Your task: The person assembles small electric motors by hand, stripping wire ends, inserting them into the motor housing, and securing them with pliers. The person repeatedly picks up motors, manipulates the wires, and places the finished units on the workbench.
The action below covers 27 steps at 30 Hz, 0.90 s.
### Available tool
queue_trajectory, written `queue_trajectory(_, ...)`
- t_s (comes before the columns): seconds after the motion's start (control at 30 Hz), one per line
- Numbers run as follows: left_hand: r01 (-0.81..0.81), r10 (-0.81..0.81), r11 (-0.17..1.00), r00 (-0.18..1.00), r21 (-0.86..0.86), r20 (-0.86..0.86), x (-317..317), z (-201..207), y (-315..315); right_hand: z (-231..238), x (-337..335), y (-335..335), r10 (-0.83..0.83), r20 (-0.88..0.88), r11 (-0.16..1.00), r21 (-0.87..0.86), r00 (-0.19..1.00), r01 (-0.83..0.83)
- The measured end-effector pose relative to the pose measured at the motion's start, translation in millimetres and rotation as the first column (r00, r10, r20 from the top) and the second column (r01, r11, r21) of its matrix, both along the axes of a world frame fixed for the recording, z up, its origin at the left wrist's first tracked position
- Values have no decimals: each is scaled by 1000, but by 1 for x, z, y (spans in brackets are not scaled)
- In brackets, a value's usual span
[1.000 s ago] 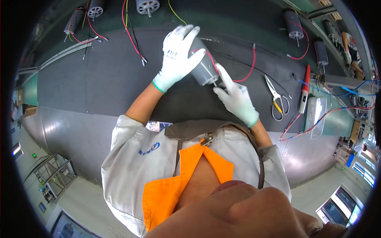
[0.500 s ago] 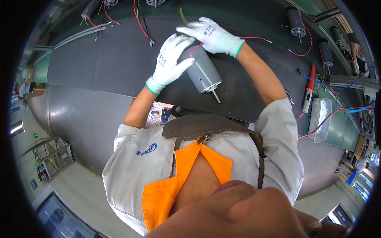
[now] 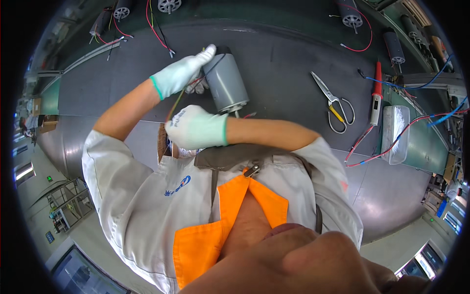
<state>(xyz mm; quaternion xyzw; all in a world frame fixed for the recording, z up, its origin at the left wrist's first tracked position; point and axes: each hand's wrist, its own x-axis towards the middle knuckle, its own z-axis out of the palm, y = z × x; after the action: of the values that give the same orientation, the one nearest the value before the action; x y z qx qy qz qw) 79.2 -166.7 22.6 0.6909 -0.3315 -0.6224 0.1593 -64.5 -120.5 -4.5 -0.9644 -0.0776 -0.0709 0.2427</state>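
Observation:
A grey cylindrical motor point(image 3: 225, 83) lies on the dark mat, its shaft end toward me. My left hand point(image 3: 182, 74), in a white glove, grips the motor's left side, thumb at the far rim and fingers curled by the casing. From the motor's far end, thin wires point(image 3: 177, 102), one yellow-green, run past the left fingers to my right hand point(image 3: 197, 127). That gloved hand is closed on them, left of the shaft and near the table's front edge; its fingertips are mostly hidden. A red wire end point(image 3: 250, 115) shows beside the shaft, above my right forearm.
Scissors point(image 3: 335, 104) with a yellow part lie right of the motor. Beyond them are a red-and-white pen-like tool point(image 3: 376, 98) on a cable and a clear plastic box point(image 3: 395, 132). More motors with wires, such as one motor point(image 3: 351, 14), stand along the back.
My right hand has left the motor's far end and swung toward me and left, drawing the wires along. The left hand has turned thumb up. The scissors have come into sight.

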Motion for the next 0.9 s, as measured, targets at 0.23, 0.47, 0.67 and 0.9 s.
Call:
queue_trajectory(0.23,856,-103,509,163,-88,981,-11,-60,7,-40,-25,-27,3,186,962,-270,983,48)
queue_trajectory(0.47,875,-98,453,240,-172,966,-43,-63,-1,-22,-51,-32,-118,194,991,-38,974,128)
queue_trajectory(0.67,939,286,152,258,-309,923,-31,-76,8,17,-186,-87,-564,105,614,717,819,331)
queue_trajectory(0.9,710,21,531,535,-463,844,-25,-75,2,24,-453,-132,-839,107,-369,609,-534,702)
